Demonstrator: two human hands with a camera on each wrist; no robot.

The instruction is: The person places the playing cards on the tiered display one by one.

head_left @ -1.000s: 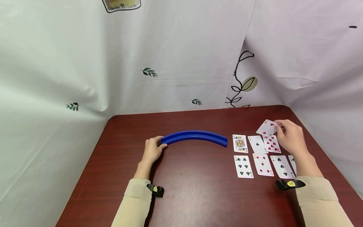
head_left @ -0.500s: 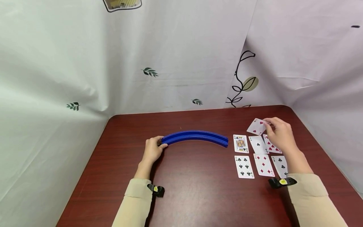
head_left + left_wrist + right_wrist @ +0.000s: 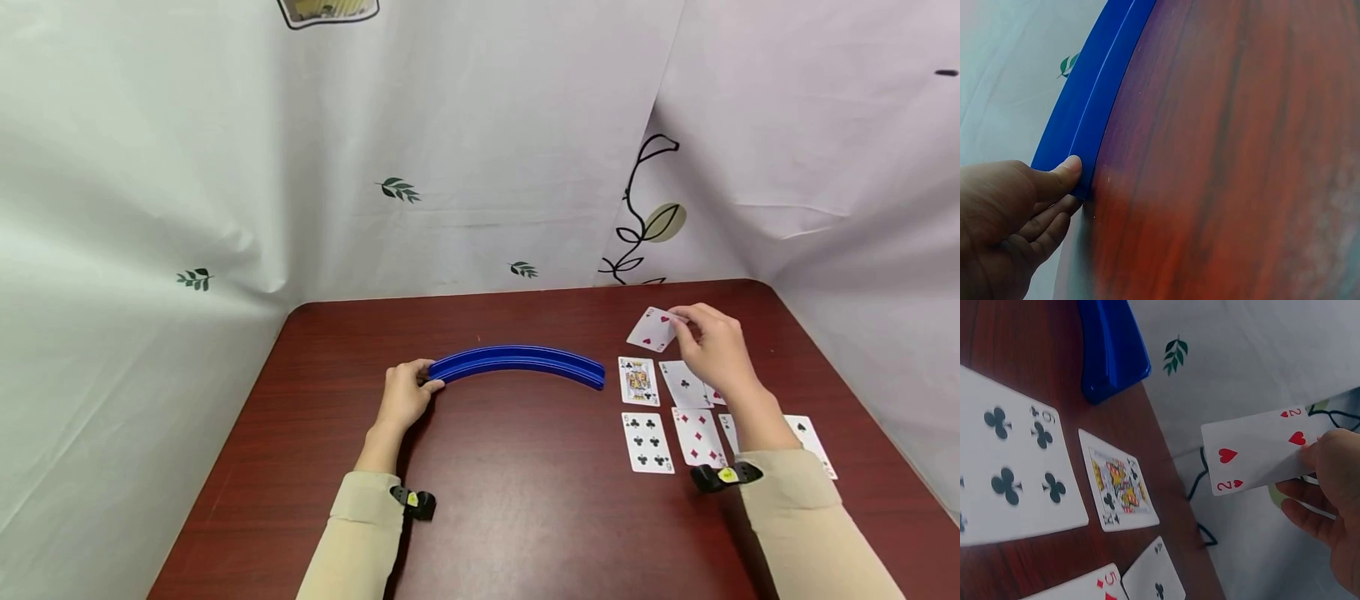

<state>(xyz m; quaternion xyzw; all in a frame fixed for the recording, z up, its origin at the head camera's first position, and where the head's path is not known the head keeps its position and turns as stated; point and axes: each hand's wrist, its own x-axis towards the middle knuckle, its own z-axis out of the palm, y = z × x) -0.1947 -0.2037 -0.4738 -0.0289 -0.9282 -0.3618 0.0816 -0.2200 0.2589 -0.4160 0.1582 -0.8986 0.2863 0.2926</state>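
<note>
A curved blue card holder [image 3: 517, 358] with grooves along its length lies on the table. My left hand [image 3: 402, 398] grips its left end, the thumb pressing the near side, as the left wrist view shows. In my right hand [image 3: 716, 348] a two of hearts [image 3: 1257, 450] is pinched at one edge between thumb and fingers, held up off the table. Below that raised card lie the king of clubs [image 3: 638, 382] and the ace of clubs [image 3: 684, 383], face up. A red card beside the ace is mostly hidden by my right hand and wrist.
Nearer me lie the six of clubs [image 3: 647, 442], the five of diamonds [image 3: 699, 437] and more cards partly under my right forearm, one a spade card [image 3: 812, 443]. White patterned cloth [image 3: 480, 150] hangs behind the dark red table [image 3: 510, 517].
My right hand has moved left with the two of hearts, from above the red heart card to behind the king of clubs. My left hand and the blue holder have stayed in place.
</note>
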